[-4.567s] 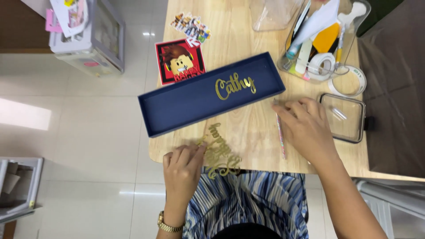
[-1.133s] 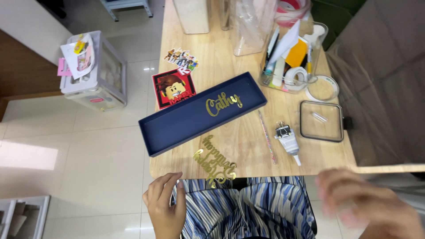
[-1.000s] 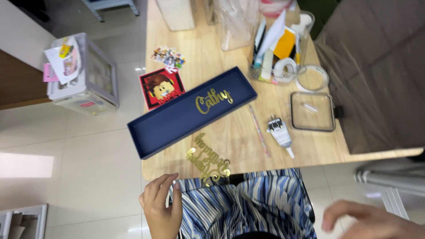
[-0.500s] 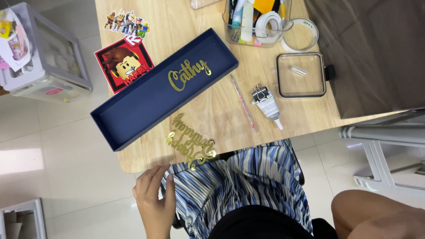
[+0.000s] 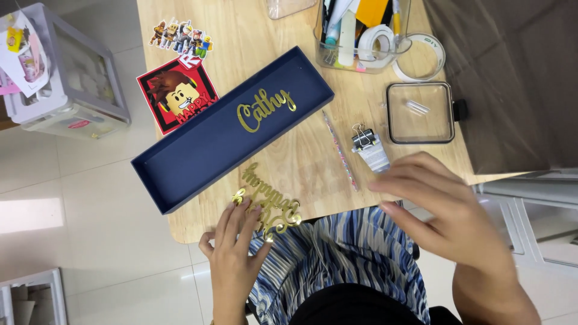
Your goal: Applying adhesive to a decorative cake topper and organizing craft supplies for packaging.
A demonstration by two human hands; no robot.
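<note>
Fingertips of the left hand [image 5: 233,256] rest spread on the gold cutout lettering [image 5: 268,198] at the table's near edge, pressing rather than gripping. Left of the wooden table [image 5: 265,36], one clear storage bin [image 5: 63,78] stands on the floor. One long navy box lid [image 5: 232,129] lies diagonally, holding one gold name cutout [image 5: 265,108]. Two character stickers [image 5: 179,84] lie beside it. One pencil [image 5: 341,150], one binder clip [image 5: 366,141] and one clear square box [image 5: 420,113] follow. The right hand [image 5: 448,210] hovers open, blurred, holding nothing.
</note>
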